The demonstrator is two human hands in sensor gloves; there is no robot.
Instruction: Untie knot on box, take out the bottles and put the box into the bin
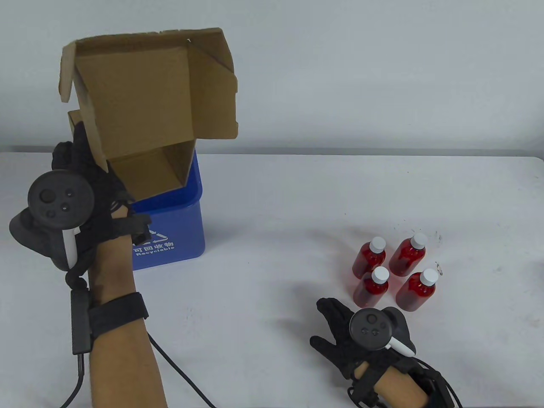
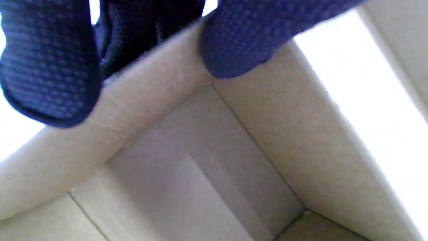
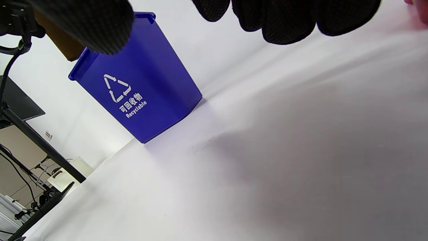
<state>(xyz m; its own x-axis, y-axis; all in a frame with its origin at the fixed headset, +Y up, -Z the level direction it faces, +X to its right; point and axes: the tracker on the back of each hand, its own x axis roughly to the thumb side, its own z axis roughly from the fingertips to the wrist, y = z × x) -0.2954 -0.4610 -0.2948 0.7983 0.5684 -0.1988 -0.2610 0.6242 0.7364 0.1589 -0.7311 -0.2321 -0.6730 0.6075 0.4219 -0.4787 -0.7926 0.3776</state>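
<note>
Down at the near edge, the right hand (image 1: 361, 335) in its black sensor glove rests on the white table (image 1: 272, 263), fingers spread and relaxed, holding nothing. Just beyond its fingertips stand four small clear bottles of red liquid with white caps (image 1: 393, 272), upright in a tight cluster, so the unpacking looks finished, and no string or knot shows anywhere!

Over on the other side, the left hand (image 1: 80, 182) is raised, fingers and thumb pinching one wall of the open brown cardboard box (image 1: 148, 106). From the left wrist view, a fingertip (image 2: 234, 47) hooks over the rim into the box's bare inside while others sit on the outside. It's empty!

That box hangs tilted, flaps up, its lower corner dipping just inside the rim of the blue plastic recycling bin (image 1: 178, 229), which stands on the table behind the left forearm. By my reading only the last step remains: lower the box fully in and let go. It looks a snug fit, so the flaps may catch.
</note>
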